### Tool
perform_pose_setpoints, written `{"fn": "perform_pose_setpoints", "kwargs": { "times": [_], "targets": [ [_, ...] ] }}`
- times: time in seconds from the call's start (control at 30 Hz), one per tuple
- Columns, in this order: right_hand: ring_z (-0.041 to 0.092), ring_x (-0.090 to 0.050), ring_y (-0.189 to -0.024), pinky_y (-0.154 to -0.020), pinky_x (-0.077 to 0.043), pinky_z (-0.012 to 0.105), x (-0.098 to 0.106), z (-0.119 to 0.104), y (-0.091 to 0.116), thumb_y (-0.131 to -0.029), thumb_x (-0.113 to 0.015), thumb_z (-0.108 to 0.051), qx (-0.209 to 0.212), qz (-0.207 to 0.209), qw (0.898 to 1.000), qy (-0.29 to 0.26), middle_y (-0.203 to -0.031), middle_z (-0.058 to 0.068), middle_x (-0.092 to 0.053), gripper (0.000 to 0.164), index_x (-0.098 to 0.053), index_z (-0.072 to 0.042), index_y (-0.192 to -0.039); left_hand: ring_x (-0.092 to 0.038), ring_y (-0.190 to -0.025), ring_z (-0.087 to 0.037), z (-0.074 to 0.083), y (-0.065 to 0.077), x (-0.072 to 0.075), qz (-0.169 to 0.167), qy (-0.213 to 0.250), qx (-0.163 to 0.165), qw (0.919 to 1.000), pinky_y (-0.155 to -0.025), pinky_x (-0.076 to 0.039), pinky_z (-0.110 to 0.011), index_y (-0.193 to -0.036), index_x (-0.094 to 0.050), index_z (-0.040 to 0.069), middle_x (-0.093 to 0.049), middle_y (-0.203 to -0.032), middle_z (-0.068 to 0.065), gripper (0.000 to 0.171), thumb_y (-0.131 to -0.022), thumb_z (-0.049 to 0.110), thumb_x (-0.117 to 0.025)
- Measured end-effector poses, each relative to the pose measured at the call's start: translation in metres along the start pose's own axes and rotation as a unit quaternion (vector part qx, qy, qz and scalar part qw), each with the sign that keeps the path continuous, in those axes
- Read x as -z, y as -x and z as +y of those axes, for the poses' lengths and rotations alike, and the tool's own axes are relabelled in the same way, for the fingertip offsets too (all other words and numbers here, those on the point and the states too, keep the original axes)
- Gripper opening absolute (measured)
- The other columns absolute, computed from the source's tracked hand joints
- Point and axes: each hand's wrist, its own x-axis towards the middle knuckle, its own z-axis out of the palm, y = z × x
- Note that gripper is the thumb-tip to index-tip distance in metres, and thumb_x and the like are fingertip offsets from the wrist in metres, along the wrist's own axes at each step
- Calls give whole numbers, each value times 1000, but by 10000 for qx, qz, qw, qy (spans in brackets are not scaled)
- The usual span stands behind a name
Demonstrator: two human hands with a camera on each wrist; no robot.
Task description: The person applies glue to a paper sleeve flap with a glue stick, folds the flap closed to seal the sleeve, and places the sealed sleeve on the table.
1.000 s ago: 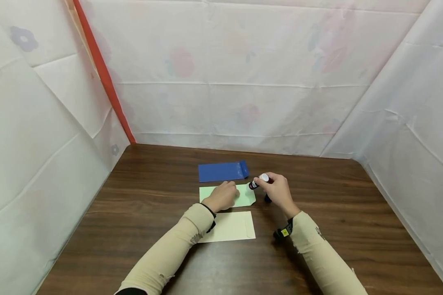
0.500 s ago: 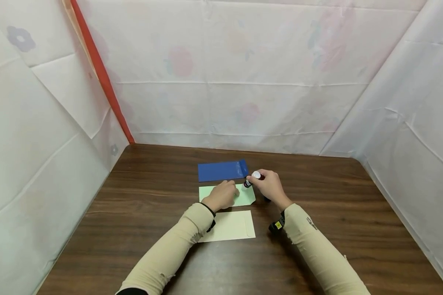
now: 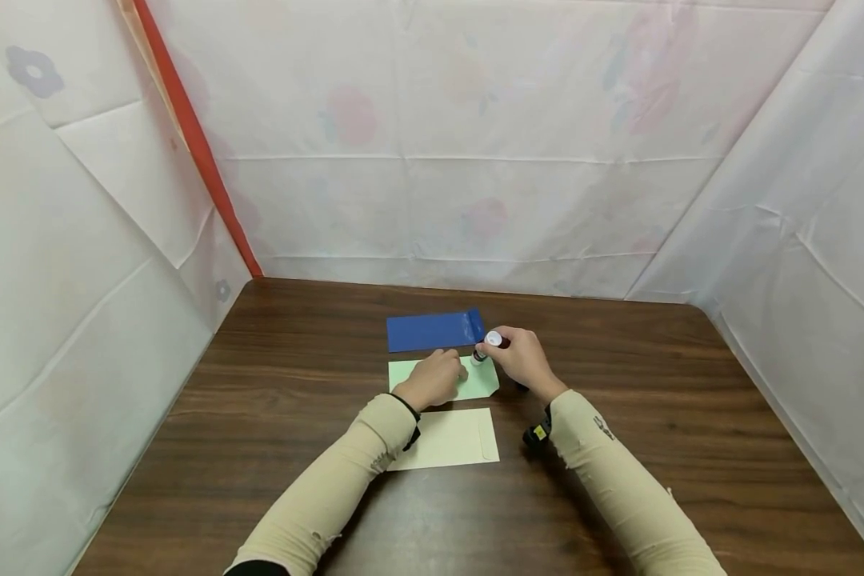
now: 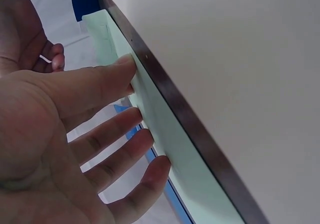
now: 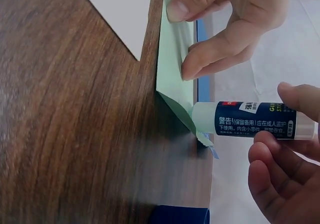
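Note:
A pale green envelope (image 3: 484, 386) lies across the middle of the table, its flap end to the right. My left hand (image 3: 435, 379) rests on it, and the left wrist view shows the fingertips (image 4: 159, 165) pressing the paper. Between thumb and fingers my right hand (image 3: 527, 358) grips a dark-labelled glue stick (image 5: 252, 119). The uncapped end of the glue stick meets the green flap (image 5: 179, 112), which stands a little bent in the right wrist view. The dark blue cap (image 5: 180, 215) is on the table nearby, mostly hidden by the right hand in the head view.
Beyond the green envelope lies a blue envelope (image 3: 428, 332) with whitish smears near its flap. A cream envelope (image 3: 455, 440) lies on the near side, partly under the left forearm. White patterned sheeting (image 3: 432, 208) walls off the back and sides of the table.
My right hand has moved left and slightly away with the glue stick, along the green flap. The left hand stays in place on the envelope.

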Motion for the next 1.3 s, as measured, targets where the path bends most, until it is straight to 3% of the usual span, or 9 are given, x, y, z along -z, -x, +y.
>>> {"fn": "perform_pose_setpoints", "kwargs": {
  "times": [0.53, 0.83, 1.3],
  "targets": [
    [11, -59, -70, -60, -48, 23, 4, -4, 9, -86, -75, -27, 291, -320, 9991, 27, -86, 8, -72, 26, -74, -4, -98, -53, -98, -24, 0, 9, 1, -69, 161, 22, 9998, -87, -50, -34, -115, -73, 10, -62, -113, -9, 28, -88, 3, -68],
    [11, -59, -69, -59, -47, 23, 7, -4, 14, -86, -75, -27, 315, -489, 9982, 116, -86, 7, -73, 22, -75, -7, -94, -54, -99, -25, 0, 8, -1, -17, 170, -32, 9998, -88, -51, -34, -116, -72, 9, -61, -111, -9, 30, -90, 0, -63],
    [9, -58, -69, -59, -48, 22, 8, -5, 22, -85, -76, -24, 477, -634, 9968, 120, -86, 5, -73, 16, -76, -10, -92, -54, -97, -25, -1, 7, -3, 92, -25, -133, 9999, -83, -52, -34, -112, -74, 8, -63, -110, -9, 27, -86, 1, -68]
  ]
}}
